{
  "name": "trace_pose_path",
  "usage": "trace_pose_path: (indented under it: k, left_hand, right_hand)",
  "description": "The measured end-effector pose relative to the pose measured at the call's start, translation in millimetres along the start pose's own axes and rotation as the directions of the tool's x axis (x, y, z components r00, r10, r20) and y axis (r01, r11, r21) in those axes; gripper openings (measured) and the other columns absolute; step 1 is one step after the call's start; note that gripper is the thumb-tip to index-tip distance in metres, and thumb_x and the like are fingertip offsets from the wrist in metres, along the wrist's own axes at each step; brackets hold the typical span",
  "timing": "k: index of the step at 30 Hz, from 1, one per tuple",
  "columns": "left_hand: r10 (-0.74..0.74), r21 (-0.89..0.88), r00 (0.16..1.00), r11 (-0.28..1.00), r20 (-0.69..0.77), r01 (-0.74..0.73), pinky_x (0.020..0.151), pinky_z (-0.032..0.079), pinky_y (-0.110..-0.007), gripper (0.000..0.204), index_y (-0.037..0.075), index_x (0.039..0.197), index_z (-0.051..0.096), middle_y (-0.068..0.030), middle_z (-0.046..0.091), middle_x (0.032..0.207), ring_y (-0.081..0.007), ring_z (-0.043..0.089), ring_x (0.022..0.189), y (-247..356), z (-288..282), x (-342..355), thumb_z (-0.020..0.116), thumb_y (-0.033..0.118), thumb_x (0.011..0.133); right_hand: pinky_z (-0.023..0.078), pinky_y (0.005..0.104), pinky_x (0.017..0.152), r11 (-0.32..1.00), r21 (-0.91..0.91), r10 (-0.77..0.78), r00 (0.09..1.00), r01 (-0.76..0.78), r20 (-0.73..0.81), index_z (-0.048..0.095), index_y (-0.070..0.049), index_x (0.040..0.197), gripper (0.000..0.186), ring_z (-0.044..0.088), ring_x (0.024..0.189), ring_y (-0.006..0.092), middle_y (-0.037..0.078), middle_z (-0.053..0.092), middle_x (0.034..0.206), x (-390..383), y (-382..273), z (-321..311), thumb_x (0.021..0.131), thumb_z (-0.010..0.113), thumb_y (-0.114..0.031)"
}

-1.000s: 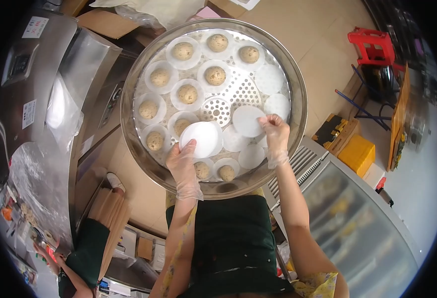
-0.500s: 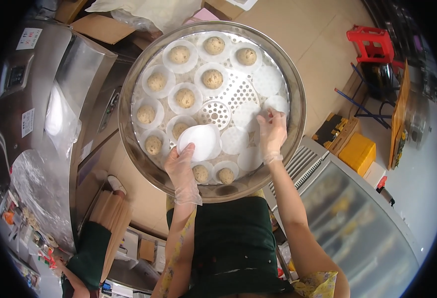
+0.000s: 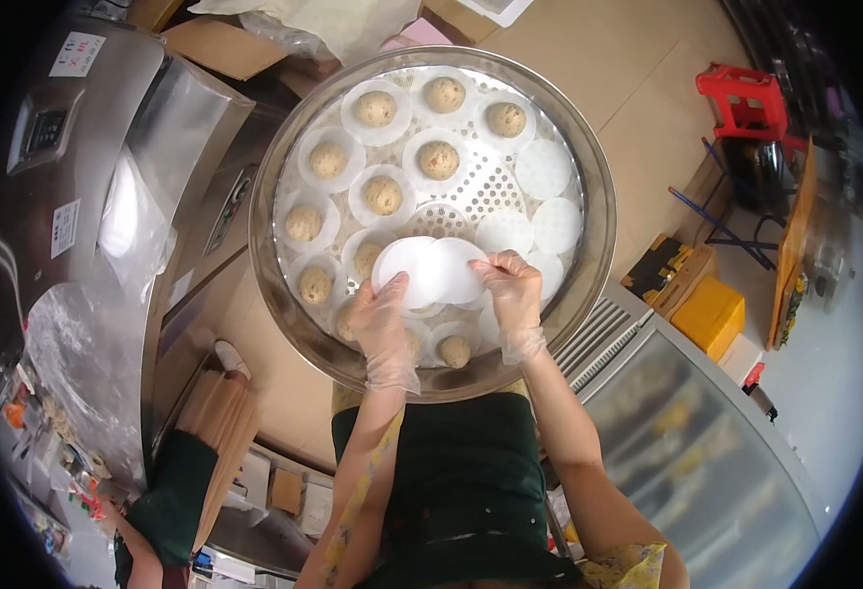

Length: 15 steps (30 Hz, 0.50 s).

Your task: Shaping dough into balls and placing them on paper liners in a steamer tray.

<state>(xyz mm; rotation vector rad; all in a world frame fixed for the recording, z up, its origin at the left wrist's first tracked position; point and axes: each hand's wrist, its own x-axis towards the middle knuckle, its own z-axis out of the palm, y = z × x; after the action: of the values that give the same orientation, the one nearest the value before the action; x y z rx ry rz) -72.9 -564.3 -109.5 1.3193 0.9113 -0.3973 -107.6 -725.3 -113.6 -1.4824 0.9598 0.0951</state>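
Observation:
A round metal steamer tray [image 3: 603, 221] with a perforated bottom stands before me. On its left and far side sit several speckled dough balls [image 3: 382, 195], each on a white paper round. Bare paper rounds [image 3: 542, 169] lie along the right side. My left hand [image 3: 380, 319], in a clear plastic glove, pinches a stack of white paper rounds [image 3: 404, 270] over the near part of the tray. Also gloved, my right hand [image 3: 512, 294] grips the right edge of one paper round [image 3: 459, 272], which overlaps the stack. Both hands partly cover dough balls and papers beneath.
At the left is a steel machine [image 3: 107, 108] with plastic film on it. A glass-topped cabinet [image 3: 686, 432] stands at the lower right, near a yellow box [image 3: 708, 312]. Farther off is a red stool [image 3: 742, 101]. Another person in a green apron [image 3: 171, 496] is at lower left.
My right hand has come from the tray's right side, where a paper round now lies, to the stack and gripped a round there. My left hand has shifted slightly right.

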Motion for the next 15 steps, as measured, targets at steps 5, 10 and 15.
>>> trace_pose_path:
  k: [5, 10, 15]
  left_hand:
    - [0.066, 0.044, 0.996, 0.997, -0.058, -0.063, 0.078, 0.050, -0.023, 0.022, -0.006, 0.107, 0.067, -0.0062, 0.070, 0.097, -0.0098, 0.063, 0.084, 2, -16, 10, 0.071, 0.002, 0.087]
    - [0.071, -0.020, 0.996, 0.997, -0.055, -0.072, 0.077, 0.050, -0.024, 0.023, -0.006, 0.109, 0.067, -0.0070, 0.070, 0.099, -0.0109, 0.064, 0.084, -1, -20, 10, 0.069, 0.001, 0.087]
    - [0.043, -0.022, 0.999, 0.999, -0.025, -0.044, 0.082, 0.050, -0.025, 0.027, -0.006, 0.114, 0.065, -0.0079, 0.070, 0.103, -0.0122, 0.064, 0.089, 0, -20, 10, 0.069, 0.000, 0.087]
  right_hand:
    - [0.041, 0.0203, 0.065, 0.996, 0.078, -0.031, 0.987, 0.044, -0.160, 0.067, 0.000, 0.083, 0.009, 0.048, 0.071, 0.0051, -0.004, 0.057, 0.075, 69, -4, -5, 0.084, 0.075, -0.004]
    - [0.044, 0.0261, 0.064, 0.970, -0.230, -0.155, 0.940, 0.086, -0.305, 0.067, 0.001, 0.089, 0.014, 0.051, 0.066, 0.0095, 0.000, 0.061, 0.073, 109, -3, 1, 0.082, 0.076, -0.006]
    - [0.049, 0.0310, 0.071, 0.866, -0.457, -0.403, 0.826, 0.205, -0.393, 0.067, 0.001, 0.098, 0.023, 0.059, 0.076, 0.0151, 0.008, 0.067, 0.087, 102, -2, 7, 0.083, 0.076, -0.013]
